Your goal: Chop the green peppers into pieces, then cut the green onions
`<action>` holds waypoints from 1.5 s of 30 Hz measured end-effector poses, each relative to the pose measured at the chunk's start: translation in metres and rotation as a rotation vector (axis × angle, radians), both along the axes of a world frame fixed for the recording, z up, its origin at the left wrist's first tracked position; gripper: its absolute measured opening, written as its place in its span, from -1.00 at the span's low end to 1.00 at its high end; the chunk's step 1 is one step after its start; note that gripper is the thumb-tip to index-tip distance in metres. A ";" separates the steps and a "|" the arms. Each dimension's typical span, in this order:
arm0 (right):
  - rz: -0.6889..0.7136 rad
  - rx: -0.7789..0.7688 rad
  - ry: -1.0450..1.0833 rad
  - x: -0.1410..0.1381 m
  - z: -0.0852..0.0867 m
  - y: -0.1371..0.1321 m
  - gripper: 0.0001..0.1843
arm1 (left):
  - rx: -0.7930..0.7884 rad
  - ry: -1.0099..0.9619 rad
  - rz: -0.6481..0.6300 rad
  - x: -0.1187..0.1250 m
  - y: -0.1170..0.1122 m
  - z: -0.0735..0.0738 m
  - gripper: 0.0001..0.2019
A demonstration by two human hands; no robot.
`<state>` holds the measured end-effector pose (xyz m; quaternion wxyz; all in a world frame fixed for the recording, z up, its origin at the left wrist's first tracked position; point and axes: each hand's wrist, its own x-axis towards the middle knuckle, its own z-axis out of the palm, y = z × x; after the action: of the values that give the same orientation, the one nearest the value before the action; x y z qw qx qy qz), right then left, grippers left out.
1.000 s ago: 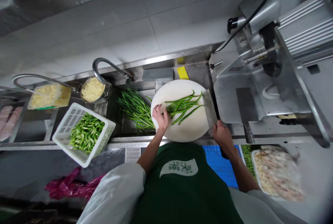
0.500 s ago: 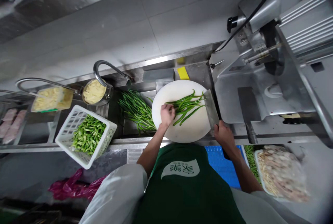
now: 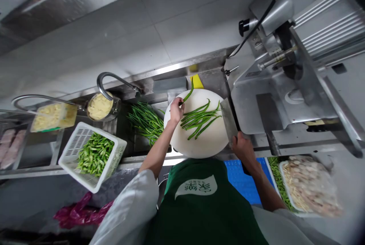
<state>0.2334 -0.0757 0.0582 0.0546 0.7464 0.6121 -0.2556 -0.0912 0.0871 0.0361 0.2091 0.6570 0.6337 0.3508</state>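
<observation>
A round white cutting board (image 3: 199, 144) lies in front of me with a bunch of long green peppers (image 3: 199, 119) on it. My left hand (image 3: 176, 110) pinches one green pepper (image 3: 187, 95) by its end and lifts it off the board's far left edge. My right hand (image 3: 242, 149) grips the handle of a cleaver (image 3: 229, 120), whose blade rests at the board's right edge, just right of the peppers.
More whole green peppers (image 3: 144, 121) lie in the sink left of the board. A white basket (image 3: 72, 150) holds cut green pieces. A metal slicing machine (image 3: 285, 70) stands at right. A tray of food (image 3: 309, 188) sits at lower right, a faucet (image 3: 114, 79) behind.
My left hand left the bunch, moved to the board's far left edge and raised a single pepper. The cleaver hand stayed put.
</observation>
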 end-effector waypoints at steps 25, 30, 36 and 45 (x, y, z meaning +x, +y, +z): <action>-0.036 -0.021 -0.004 0.001 -0.004 0.002 -0.70 | -0.349 -0.281 -0.396 -0.007 -0.097 0.069 -0.66; -0.032 0.001 0.007 0.002 -0.007 0.000 -0.72 | -0.139 -0.199 -0.259 -0.034 -0.038 0.073 -0.75; -0.021 -0.011 -0.010 0.001 -0.003 0.001 -0.71 | -0.155 0.171 -0.182 -0.025 0.033 -0.005 -0.76; -0.051 -0.011 0.026 0.002 -0.004 0.001 -0.71 | -0.264 0.291 -0.369 -0.006 -0.033 -0.030 -0.62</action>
<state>0.2354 -0.0751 0.0542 0.0440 0.7579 0.5923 -0.2700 -0.0973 0.0546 0.0065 0.2599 0.7720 0.5669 0.1229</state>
